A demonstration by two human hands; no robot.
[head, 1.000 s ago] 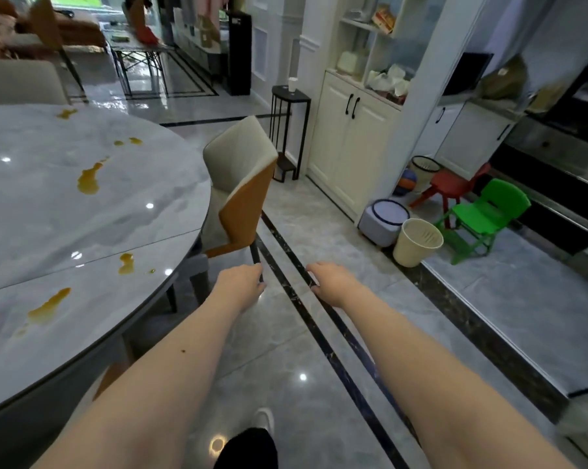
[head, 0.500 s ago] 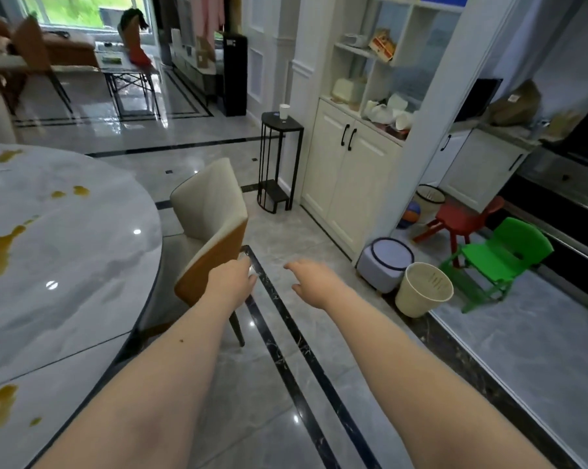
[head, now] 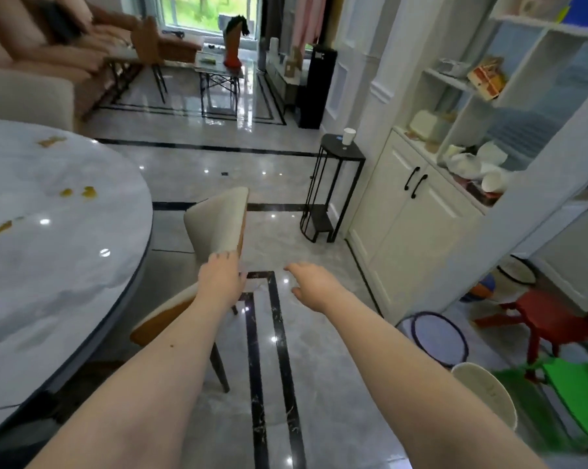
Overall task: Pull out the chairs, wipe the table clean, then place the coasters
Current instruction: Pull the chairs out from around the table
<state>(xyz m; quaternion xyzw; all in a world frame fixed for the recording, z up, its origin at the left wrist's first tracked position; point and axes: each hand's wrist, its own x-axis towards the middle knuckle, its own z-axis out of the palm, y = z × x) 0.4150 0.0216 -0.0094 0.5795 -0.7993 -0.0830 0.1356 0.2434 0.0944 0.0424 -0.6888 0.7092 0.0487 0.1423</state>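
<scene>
No legible text, perhaps due to blur

Private home, open dining and living area: marble counter (head: pixel 48 265), dining chair (head: pixel 218 225), sofa (head: pixel 32 62), white cupboard (head: pixel 404 238), children's plastic chairs (head: pixel 573 377).
</scene>
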